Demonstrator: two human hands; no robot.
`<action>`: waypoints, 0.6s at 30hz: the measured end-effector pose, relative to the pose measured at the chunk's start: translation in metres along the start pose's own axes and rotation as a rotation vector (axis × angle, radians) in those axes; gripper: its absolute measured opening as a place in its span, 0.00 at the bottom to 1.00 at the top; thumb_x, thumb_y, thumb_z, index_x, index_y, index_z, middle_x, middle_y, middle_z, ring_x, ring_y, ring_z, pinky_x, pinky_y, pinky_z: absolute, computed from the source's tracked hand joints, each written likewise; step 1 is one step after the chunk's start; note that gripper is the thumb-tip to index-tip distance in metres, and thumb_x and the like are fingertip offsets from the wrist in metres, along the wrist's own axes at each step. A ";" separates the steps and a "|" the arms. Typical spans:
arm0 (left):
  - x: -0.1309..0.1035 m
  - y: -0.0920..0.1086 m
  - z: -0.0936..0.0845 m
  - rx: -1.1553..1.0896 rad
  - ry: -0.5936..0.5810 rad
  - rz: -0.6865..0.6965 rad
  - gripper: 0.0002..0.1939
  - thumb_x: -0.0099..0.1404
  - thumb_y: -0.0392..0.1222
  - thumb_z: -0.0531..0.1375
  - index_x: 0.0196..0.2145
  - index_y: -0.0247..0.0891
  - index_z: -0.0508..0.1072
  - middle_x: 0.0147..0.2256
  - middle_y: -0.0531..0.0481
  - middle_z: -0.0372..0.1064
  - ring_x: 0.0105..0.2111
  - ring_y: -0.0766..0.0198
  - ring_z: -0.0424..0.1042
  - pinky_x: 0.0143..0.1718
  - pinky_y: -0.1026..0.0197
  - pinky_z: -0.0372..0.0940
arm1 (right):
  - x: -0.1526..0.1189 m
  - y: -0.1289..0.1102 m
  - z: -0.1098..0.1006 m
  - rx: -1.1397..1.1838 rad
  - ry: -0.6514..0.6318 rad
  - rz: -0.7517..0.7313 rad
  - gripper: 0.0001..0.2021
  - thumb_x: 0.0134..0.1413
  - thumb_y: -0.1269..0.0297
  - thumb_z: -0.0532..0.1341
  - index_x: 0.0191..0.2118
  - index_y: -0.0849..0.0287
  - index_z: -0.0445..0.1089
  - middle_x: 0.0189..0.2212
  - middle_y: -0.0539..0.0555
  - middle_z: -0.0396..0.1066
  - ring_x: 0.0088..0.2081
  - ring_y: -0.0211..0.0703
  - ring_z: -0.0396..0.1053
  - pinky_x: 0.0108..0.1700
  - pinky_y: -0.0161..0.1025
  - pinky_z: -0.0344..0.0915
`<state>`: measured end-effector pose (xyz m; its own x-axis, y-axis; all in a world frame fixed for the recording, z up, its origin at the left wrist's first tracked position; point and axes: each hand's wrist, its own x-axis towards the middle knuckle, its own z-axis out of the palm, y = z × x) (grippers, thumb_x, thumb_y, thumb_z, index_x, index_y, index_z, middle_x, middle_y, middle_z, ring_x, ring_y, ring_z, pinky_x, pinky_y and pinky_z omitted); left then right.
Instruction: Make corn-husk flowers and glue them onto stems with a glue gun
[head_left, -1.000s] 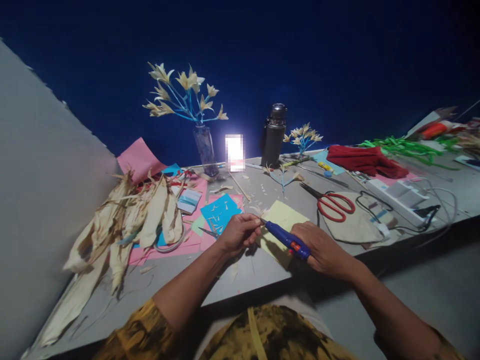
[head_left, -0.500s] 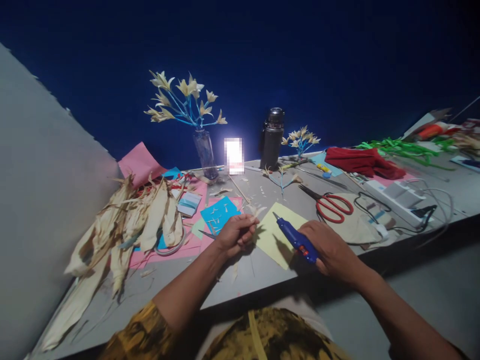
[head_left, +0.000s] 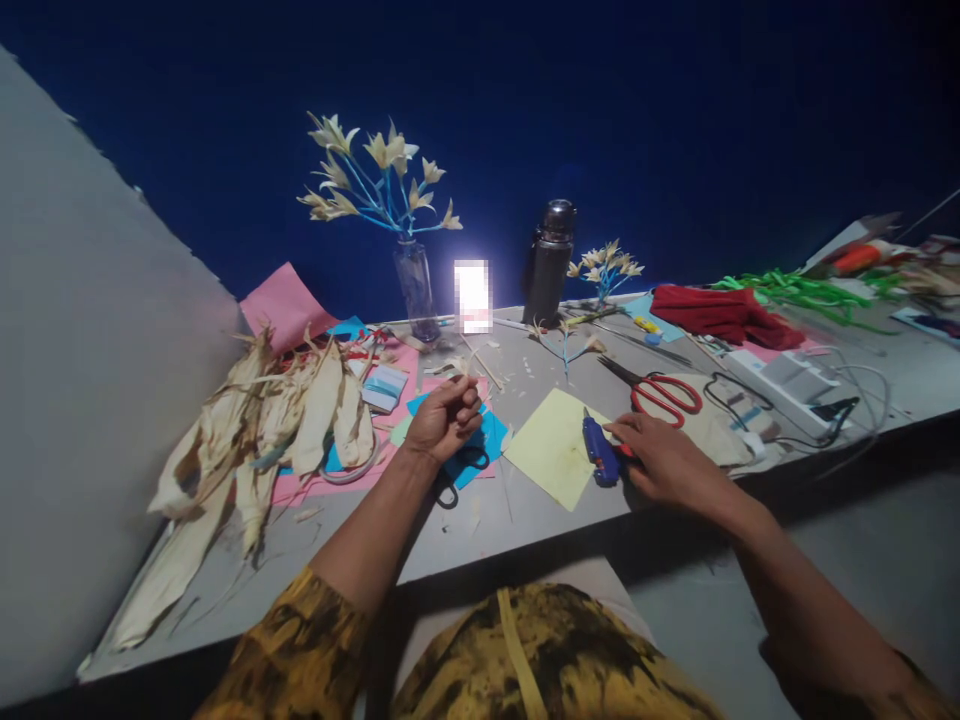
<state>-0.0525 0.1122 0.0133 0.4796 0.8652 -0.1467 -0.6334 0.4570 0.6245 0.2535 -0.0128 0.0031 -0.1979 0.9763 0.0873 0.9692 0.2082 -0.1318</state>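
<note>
My left hand [head_left: 448, 422] is closed in a pinch above the blue paper [head_left: 491, 432], with a small pale husk piece barely showing at its fingertips. Black-handled scissors [head_left: 448, 492] lie partly hidden under that hand. My right hand [head_left: 664, 455] is closed around the handle of a blue glue gun [head_left: 600, 455], low over the right corner of the yellow paper [head_left: 551, 450], its nozzle pointing away from me. Red-handled scissors [head_left: 667, 397] lie just beyond my right hand. A blue-stemmed husk flower sprig [head_left: 566, 352] lies behind the yellow paper.
Dried corn husks [head_left: 217, 430] pile up at the left on pink paper. At the back stand a glass vase [head_left: 417, 290] of husk flowers, a bright blurred light [head_left: 472, 297] and a dark flask [head_left: 551, 265]. A red cloth [head_left: 724, 315] and power strip [head_left: 787, 390] lie right.
My left hand has drawn left and slightly up, uncovering the scissors handles. My right hand has moved right and lowered the glue gun, which is turned more upright in view.
</note>
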 end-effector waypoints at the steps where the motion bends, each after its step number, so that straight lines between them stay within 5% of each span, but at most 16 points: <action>1: 0.001 -0.001 -0.001 0.015 0.000 0.001 0.04 0.60 0.34 0.64 0.31 0.31 0.71 0.21 0.56 0.61 0.15 0.77 0.56 0.12 0.74 0.50 | 0.006 -0.010 -0.003 0.001 0.024 0.016 0.21 0.53 0.72 0.59 0.54 0.56 0.70 0.48 0.60 0.70 0.47 0.51 0.67 0.49 0.42 0.60; 4: 0.004 -0.005 -0.003 0.082 0.003 -0.007 0.07 0.57 0.36 0.66 0.30 0.31 0.71 0.21 0.56 0.62 0.15 0.77 0.56 0.12 0.73 0.49 | 0.032 -0.054 -0.004 0.048 0.072 0.117 0.14 0.63 0.64 0.55 0.50 0.56 0.73 0.44 0.58 0.73 0.46 0.50 0.69 0.45 0.41 0.61; 9: 0.005 -0.007 -0.004 0.159 0.029 -0.009 0.10 0.53 0.37 0.68 0.30 0.31 0.71 0.20 0.57 0.63 0.15 0.77 0.56 0.13 0.73 0.49 | 0.074 -0.121 0.016 0.028 -0.032 0.166 0.13 0.62 0.57 0.58 0.46 0.56 0.74 0.42 0.59 0.73 0.44 0.51 0.70 0.37 0.40 0.59; 14: 0.008 -0.010 -0.008 0.218 0.042 -0.007 0.11 0.52 0.39 0.68 0.30 0.31 0.72 0.20 0.56 0.63 0.15 0.77 0.57 0.14 0.73 0.49 | 0.087 -0.123 0.033 0.107 0.035 0.188 0.06 0.58 0.62 0.61 0.36 0.56 0.75 0.38 0.57 0.74 0.41 0.49 0.70 0.34 0.38 0.56; 18: 0.010 -0.014 -0.012 0.269 0.075 -0.028 0.10 0.52 0.39 0.67 0.30 0.30 0.73 0.20 0.56 0.63 0.15 0.77 0.57 0.13 0.73 0.49 | 0.086 -0.109 0.025 0.305 0.174 0.182 0.05 0.56 0.63 0.62 0.30 0.56 0.73 0.30 0.52 0.74 0.32 0.43 0.70 0.32 0.36 0.57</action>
<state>-0.0458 0.1166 -0.0062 0.4417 0.8705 -0.2170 -0.4319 0.4183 0.7991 0.1274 0.0503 0.0007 0.0266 0.9799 0.1977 0.8929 0.0656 -0.4454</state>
